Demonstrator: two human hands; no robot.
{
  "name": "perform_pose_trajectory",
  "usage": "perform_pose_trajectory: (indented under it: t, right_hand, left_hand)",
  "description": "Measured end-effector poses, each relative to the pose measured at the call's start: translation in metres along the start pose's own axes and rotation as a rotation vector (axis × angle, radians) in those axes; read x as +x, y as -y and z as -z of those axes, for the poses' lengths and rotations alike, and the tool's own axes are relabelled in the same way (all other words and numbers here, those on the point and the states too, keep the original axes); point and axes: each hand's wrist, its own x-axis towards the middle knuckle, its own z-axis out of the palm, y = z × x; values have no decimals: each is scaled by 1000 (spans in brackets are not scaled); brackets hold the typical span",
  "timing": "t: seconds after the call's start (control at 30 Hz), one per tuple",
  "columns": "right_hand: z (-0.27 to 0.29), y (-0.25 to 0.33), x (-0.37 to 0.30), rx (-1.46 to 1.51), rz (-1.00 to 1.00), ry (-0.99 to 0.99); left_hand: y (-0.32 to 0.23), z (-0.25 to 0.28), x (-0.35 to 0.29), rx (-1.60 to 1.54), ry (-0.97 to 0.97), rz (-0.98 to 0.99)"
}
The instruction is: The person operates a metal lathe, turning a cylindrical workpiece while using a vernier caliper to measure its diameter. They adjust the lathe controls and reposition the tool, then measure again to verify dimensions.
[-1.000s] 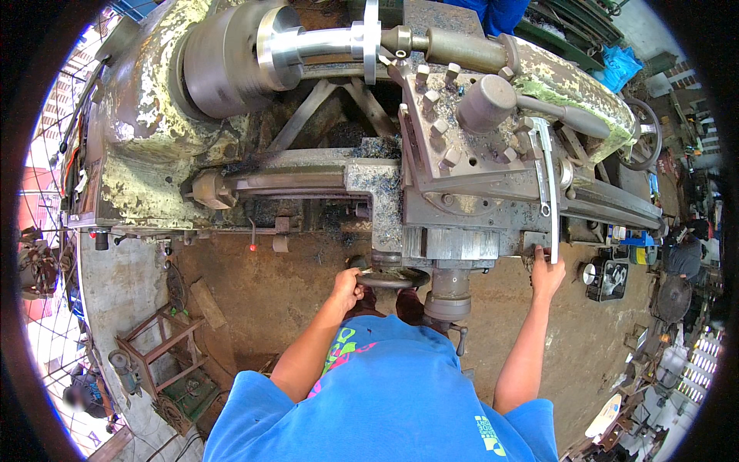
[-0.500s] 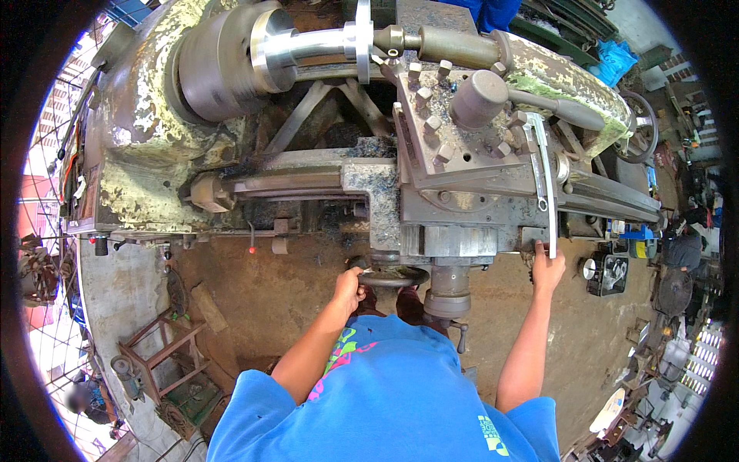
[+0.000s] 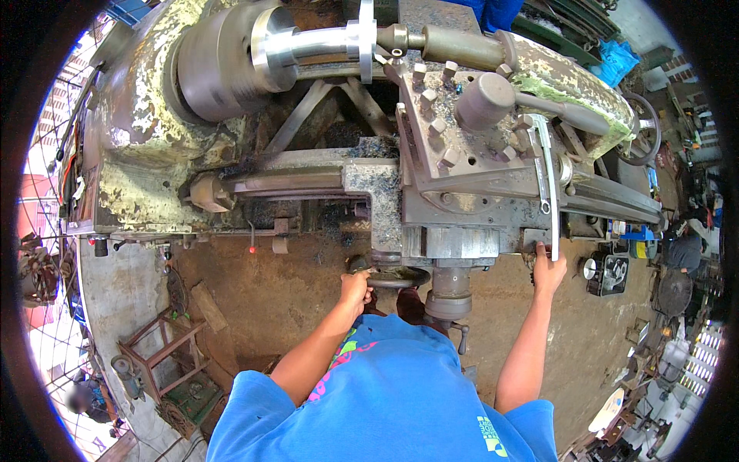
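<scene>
My left hand [image 3: 356,289] is closed round the rim handle of a dark handwheel [image 3: 402,282] below the lathe carriage [image 3: 385,208]. At the carriage's right front edge, my right hand [image 3: 548,271] has its fingers curled up beside a small grey block. What those fingers grip is hidden. Just above them hangs the end of a steel caliper [image 3: 550,192], lying across the carriage next to a combination spanner [image 3: 543,185]. A bolted tool post [image 3: 462,135] with a round knob stands on the carriage. Beyond it, a shiny flanged shaft [image 3: 323,45] runs from the blurred chuck [image 3: 223,65] to the tailstock [image 3: 462,48].
Dark chips lie on the carriage. A crank handle [image 3: 462,337] juts toward me at the cross slide. A red-tipped lever [image 3: 252,248] hangs at left. On the floor are a metal frame stand [image 3: 165,354] and a black crate [image 3: 613,273].
The carriage, with tool post, caliper and handwheel, has shifted slightly right. My left hand has moved a little right and down on the wheel. My right hand stays at the carriage edge.
</scene>
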Motion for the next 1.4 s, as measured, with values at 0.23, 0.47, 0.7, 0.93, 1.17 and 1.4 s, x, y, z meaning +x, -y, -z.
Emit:
perform_pose_trajectory:
  t: [0.23,0.47,0.7,0.93,1.17,1.4]
  right_hand:
    - [-2,-3,2,3,-1,6]
    - [-1,-1,1,-34,-4,4]
    - [2,4,0,-51,-7,21]
    - [1,2,0,-12,-2,19]
    - [1,2,0,-22,20,16]
    - [1,2,0,-21,16,3]
  left_hand:
    - [-1,2,0,-13,33,2]
    - [1,6,5,-71,42,-11]
    - [5,11,15,-82,74,-6]
    - [5,13,16,-85,79,2]
    - [2,15,15,-115,122,17]
    - [1,17,17,-132,129,46]
